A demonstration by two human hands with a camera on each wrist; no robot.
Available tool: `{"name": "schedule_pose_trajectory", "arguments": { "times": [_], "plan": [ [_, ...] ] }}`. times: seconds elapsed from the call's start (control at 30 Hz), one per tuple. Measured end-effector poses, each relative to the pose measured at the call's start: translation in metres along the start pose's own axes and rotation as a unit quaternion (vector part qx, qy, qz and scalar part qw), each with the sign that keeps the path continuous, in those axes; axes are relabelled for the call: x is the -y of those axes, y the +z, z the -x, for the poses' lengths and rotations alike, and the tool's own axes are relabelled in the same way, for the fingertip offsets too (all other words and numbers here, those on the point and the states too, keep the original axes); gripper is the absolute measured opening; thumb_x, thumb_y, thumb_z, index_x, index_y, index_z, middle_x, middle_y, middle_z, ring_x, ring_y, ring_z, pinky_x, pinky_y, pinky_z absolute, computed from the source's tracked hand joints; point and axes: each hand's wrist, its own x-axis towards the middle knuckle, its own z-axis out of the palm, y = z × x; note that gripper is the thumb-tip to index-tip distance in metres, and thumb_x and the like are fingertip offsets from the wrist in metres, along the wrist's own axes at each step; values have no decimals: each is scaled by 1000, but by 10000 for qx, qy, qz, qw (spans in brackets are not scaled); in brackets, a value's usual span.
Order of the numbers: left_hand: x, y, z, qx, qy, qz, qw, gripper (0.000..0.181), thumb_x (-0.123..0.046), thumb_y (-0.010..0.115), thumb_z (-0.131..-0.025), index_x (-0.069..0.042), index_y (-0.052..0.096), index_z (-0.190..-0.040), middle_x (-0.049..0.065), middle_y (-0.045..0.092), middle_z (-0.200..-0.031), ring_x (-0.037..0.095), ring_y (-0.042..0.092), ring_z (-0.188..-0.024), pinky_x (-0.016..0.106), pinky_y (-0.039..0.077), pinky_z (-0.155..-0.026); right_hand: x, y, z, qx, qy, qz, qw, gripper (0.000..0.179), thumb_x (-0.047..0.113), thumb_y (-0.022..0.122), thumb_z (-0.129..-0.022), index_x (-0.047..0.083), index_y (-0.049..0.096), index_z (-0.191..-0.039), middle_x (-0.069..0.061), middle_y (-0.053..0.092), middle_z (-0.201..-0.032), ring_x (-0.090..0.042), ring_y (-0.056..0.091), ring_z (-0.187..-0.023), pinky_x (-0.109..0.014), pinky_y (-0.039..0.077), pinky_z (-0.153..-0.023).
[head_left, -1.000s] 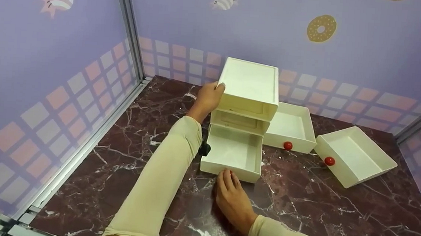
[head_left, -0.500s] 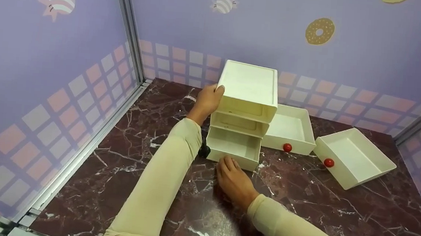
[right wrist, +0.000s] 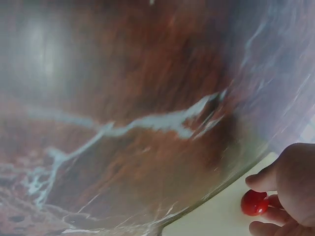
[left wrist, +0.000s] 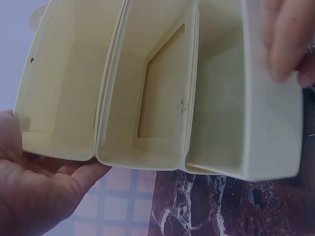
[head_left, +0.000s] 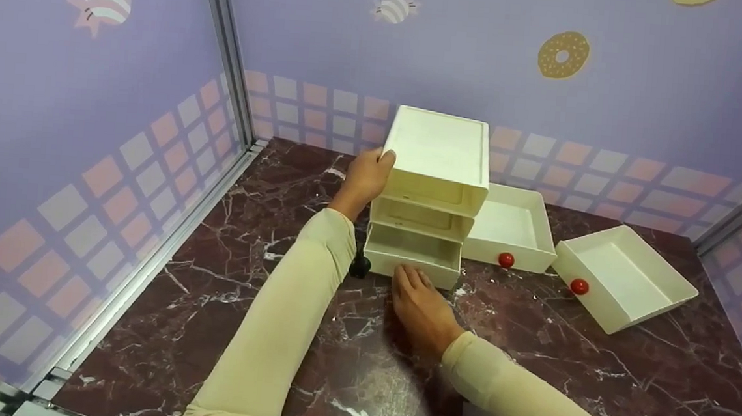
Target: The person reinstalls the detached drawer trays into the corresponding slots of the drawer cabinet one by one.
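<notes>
A white three-tier drawer cabinet (head_left: 441, 144) stands near the back wall, its two upper slots without drawers. My left hand (head_left: 366, 180) grips its upper left side, thumb at the top edge; in the left wrist view the fingers reach behind the casing. The bottom drawer (head_left: 380, 264) sits partly inside the lowest slot and sticks out at the front. My right hand (head_left: 426, 311) is at this drawer's front, and in the right wrist view thumb and fingers are around its red knob (right wrist: 254, 202). The head view hides that knob behind the fingers.
Right of the cabinet lie two loose white drawers with red knobs, one drawer (head_left: 513, 228) close beside it and another drawer (head_left: 627, 278) turned at an angle. A small black object (head_left: 360, 266) is by the left wrist. Patterned walls enclose the dark marbled table (head_left: 206, 327).
The bottom drawer has slid further into the cabinet, with my right hand moving forward along with it. My left hand keeps its grip on the cabinet.
</notes>
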Motion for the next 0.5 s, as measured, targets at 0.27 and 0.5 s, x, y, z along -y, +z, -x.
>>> {"name": "schedule_pose_trajectory", "arguments": {
  "times": [0.27,0.5],
  "plan": [
    [0,0,0,29,31,59,10000,36,-33,39,-108,-12,48,-79,2,38,-71,22,40,-73,33,38,-76,-5,5,1,-135,-111,57,9998,44,4,61,-97,-7,55,-139,-22,52,-146,-33,53,-136,-40,47,-109],
    [-1,1,0,-76,32,31,10000,35,-32,41,-107,-8,61,-92,6,46,-82,25,49,-89,40,44,-88,-11,11,-5,-1648,-141,398,9854,28,4,56,-90,-5,71,-113,-19,64,-116,-32,65,-105,-37,59,-86]
  ]
}}
